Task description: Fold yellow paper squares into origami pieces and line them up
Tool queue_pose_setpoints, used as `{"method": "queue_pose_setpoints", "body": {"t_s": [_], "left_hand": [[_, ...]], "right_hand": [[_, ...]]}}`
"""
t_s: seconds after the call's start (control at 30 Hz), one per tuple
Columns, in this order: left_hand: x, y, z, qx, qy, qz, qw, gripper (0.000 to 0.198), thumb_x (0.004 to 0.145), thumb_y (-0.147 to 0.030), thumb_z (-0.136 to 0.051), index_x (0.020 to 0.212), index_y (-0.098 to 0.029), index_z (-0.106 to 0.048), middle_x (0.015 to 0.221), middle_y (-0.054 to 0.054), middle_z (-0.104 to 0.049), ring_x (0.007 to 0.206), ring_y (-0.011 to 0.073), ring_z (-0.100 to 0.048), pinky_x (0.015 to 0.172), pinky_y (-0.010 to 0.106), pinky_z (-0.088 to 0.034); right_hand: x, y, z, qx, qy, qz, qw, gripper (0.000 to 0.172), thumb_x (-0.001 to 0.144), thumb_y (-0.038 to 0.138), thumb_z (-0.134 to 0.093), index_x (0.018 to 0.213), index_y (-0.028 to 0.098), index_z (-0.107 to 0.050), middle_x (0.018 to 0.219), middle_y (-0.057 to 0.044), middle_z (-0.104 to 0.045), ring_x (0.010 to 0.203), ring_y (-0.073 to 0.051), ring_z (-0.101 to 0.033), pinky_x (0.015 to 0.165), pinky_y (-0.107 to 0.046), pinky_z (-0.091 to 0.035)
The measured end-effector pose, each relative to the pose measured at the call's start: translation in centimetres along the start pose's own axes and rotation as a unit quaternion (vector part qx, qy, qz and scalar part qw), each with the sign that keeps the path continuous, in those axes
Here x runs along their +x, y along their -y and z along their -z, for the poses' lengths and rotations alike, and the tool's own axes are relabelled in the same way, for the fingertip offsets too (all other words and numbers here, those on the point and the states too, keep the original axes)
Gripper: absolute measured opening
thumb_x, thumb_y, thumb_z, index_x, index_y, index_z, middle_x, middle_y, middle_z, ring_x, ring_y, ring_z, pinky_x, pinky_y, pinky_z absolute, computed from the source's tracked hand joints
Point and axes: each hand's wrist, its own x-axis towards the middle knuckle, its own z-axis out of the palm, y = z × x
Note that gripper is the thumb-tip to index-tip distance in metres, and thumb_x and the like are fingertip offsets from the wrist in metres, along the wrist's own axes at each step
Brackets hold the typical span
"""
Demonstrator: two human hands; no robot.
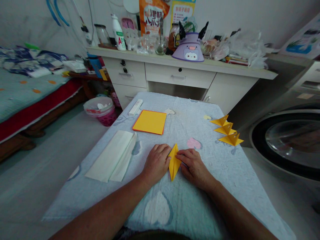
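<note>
A narrow diamond of folded yellow origami paper (174, 162) lies on the cloth between my hands, one tip pointing away from me. My left hand (158, 160) is closed at its left edge, with the thumb and fingers against the paper. From the other side, my right hand (193, 165) pinches the right edge near the upper half. Beyond my left hand is a square stack of yellow paper (150, 122) with a red-orange sheet showing at its border. Several finished-looking yellow folded pieces (231, 138) with raised points stand in a row at the table's right edge.
A pale folded cloth or paper (110, 155) lies left of my hands, and a small white box (136, 107) sits behind it. The table wears a light blue cloth (160, 210). Behind stands a cluttered white desk (180, 71); a washing machine (285, 100) is at right.
</note>
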Motion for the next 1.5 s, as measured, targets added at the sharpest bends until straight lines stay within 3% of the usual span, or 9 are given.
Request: {"method": "queue_pose_setpoints", "body": {"t_s": [0.5, 0.73, 0.93, 1.23, 1.37, 1.5], "left_hand": [[-0.1, -0.3, -0.3, 0.073, 0.039, -0.001, 0.997, 0.029, 0.091, -0.021, -0.055, 0.119, -0.021, -0.056, 0.116, 0.004, -0.06, 0.107, 0.0212, -0.05, 0.095, 0.037, -0.043], [-0.1, -0.7, -0.6, 0.132, 0.052, -0.014, 0.99, 0.025, 0.092, -0.021, -0.053, 0.117, -0.021, -0.056, 0.112, 0.004, -0.06, 0.103, 0.0214, -0.051, 0.091, 0.037, -0.045], [-0.2, -1.0, -0.5, 0.174, 0.055, -0.027, 0.983, 0.026, 0.094, -0.02, -0.05, 0.119, -0.02, -0.055, 0.11, 0.005, -0.059, 0.102, 0.022, -0.052, 0.087, 0.037, -0.046], [-0.4, -1.2, -0.5, 0.212, 0.058, -0.038, 0.975, 0.025, 0.094, -0.018, -0.049, 0.118, -0.02, -0.055, 0.108, 0.005, -0.059, 0.1, 0.0222, -0.052, 0.083, 0.037, -0.046], [-0.4, -1.2, -0.6, 0.22, 0.053, -0.039, 0.973, 0.026, 0.094, -0.019, -0.05, 0.12, -0.018, -0.054, 0.108, 0.006, -0.059, 0.1, 0.0225, -0.052, 0.083, 0.038, -0.046], [-0.4, -1.3, -0.5, 0.217, 0.053, -0.041, 0.974, 0.028, 0.094, -0.018, -0.05, 0.121, -0.017, -0.054, 0.107, 0.007, -0.06, 0.099, 0.0226, -0.052, 0.083, 0.037, -0.045]], "right_hand": [[0.9, -0.8, 1.3, 0.021, 0.043, 0.022, 0.999, 0.044, 0.08, 0.003, -0.049, 0.117, 0.018, -0.065, 0.117, -0.01, -0.065, 0.103, -0.024, -0.053, 0.092, -0.044, -0.042], [1.3, -1.6, 0.3, 0.042, -0.018, 0.034, 0.998, 0.039, 0.08, 0.003, -0.047, 0.109, 0.019, -0.068, 0.11, -0.01, -0.068, 0.098, -0.024, -0.057, 0.088, -0.044, -0.042], [1.4, -1.5, 0.1, 0.04, -0.03, 0.045, 0.998, 0.034, 0.082, 0.006, -0.048, 0.107, 0.019, -0.069, 0.106, -0.01, -0.068, 0.095, -0.024, -0.057, 0.086, -0.044, -0.043], [1.2, -1.6, -0.2, 0.021, -0.028, 0.045, 0.998, 0.04, 0.081, 0.008, -0.05, 0.117, 0.019, -0.063, 0.116, -0.011, -0.064, 0.104, -0.025, -0.053, 0.092, -0.046, -0.04], [1.4, -1.4, -0.4, 0.009, -0.013, 0.023, 1.0, 0.047, 0.084, 0.01, -0.049, 0.13, 0.017, -0.055, 0.117, -0.011, -0.064, 0.103, -0.025, -0.052, 0.093, -0.044, -0.039], [1.6, -1.4, -0.8, -0.036, -0.005, -0.004, 0.999, 0.047, 0.086, 0.01, -0.049, 0.131, 0.02, -0.057, 0.115, -0.012, -0.062, 0.103, -0.026, -0.05, 0.092, -0.043, -0.039]]}}
